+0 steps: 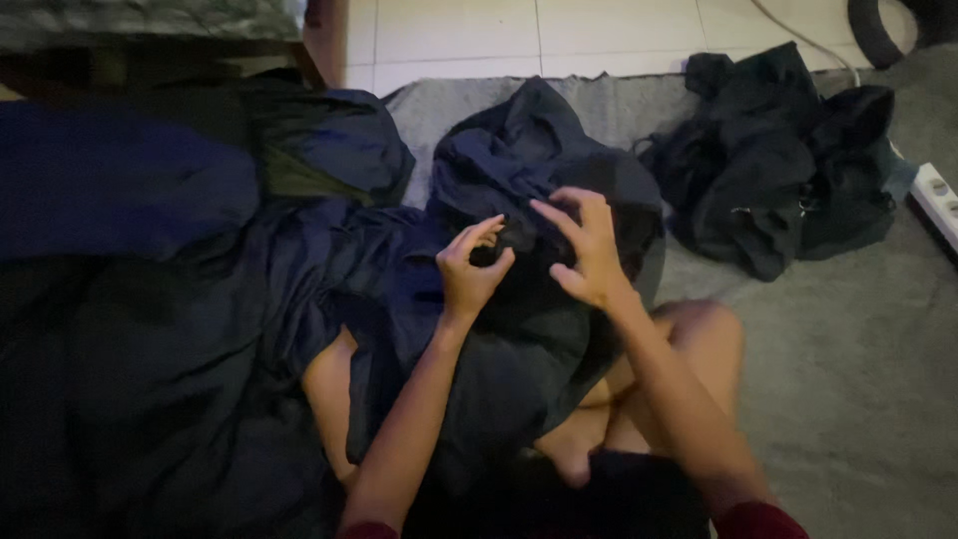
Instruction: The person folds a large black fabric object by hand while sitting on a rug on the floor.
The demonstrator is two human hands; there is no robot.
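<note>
A dark navy garment (509, 160) lies bunched over my crossed legs and the grey carpet. My left hand (469, 268) pinches a fold of that fabric between thumb and fingers at the middle of the view. Just to its right, my right hand (584, 250) hovers over the same spot with fingers spread and curled, fingertips touching or almost touching the cloth. Whether the right hand grips anything is unclear in the dim light.
A large heap of dark blue cloth (150, 260) fills the left side. A black clothing pile (778, 160) lies on the grey carpet (848, 379) at upper right. A white power strip (936, 200) sits at the right edge, white floor tiles (479, 35) beyond.
</note>
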